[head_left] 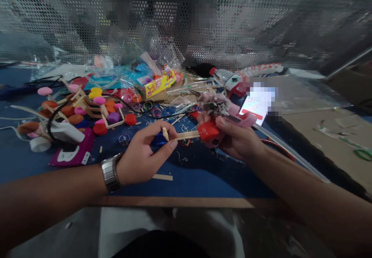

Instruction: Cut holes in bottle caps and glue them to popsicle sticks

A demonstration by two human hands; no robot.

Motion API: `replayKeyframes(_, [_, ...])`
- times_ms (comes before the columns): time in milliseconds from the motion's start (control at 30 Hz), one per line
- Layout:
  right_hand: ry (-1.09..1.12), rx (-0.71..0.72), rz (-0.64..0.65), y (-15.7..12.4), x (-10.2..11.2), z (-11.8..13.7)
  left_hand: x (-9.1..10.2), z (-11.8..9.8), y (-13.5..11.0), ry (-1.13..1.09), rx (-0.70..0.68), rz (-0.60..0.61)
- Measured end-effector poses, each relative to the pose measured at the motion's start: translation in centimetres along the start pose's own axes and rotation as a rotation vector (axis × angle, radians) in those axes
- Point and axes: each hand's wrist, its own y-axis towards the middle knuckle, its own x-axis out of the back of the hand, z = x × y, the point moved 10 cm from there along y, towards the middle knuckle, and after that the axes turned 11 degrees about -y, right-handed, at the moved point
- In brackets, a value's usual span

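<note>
My left hand (pixel 145 153), with a metal watch (pixel 110 171) on the wrist, pinches the near end of a pair of wooden sticks (pixel 186 135). A blue cap (pixel 159 139) shows under its fingers. A red bottle cap (pixel 208 131) sits on the far end of the sticks. My right hand (pixel 236 138) is wrapped round a pink glue gun (pixel 235 120), its nozzle against the red cap. Both hands hover over the blue table mat (pixel 192 165).
A heap of stick-and-cap pieces (pixel 87 109) in pink, orange, red and yellow lies at the left, beside a white plug (pixel 66 132) on a magenta card (pixel 72 153). Plastic bags, a yellow box (pixel 158 85) and a bottle (pixel 223 76) lie behind. A perforated metal screen (pixel 261 25) closes the back.
</note>
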Motion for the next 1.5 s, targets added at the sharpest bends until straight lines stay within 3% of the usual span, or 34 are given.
replayKeyframes(400, [-0.104, 0.060, 0.035, 0.0, -0.6, 1.1, -0.2, 0.1, 0.0, -0.013, 0.013, 0.031])
replayKeyframes(900, [-0.094, 0.032, 0.094, -0.3, -0.5, 0.2, -0.5, -0.2, 0.0, -0.009, 0.027, 0.056])
replayKeyframes(1167, [-0.353, 0.088, 0.225, -1.1, -1.4, 0.7, -0.7, -0.2, -0.2, 0.007, 0.049, 0.090])
replayKeyframes(1500, [-0.287, 0.018, 0.091, -0.9, -0.7, 0.4, -0.7, -0.3, -0.2, -0.014, 0.042, 0.078])
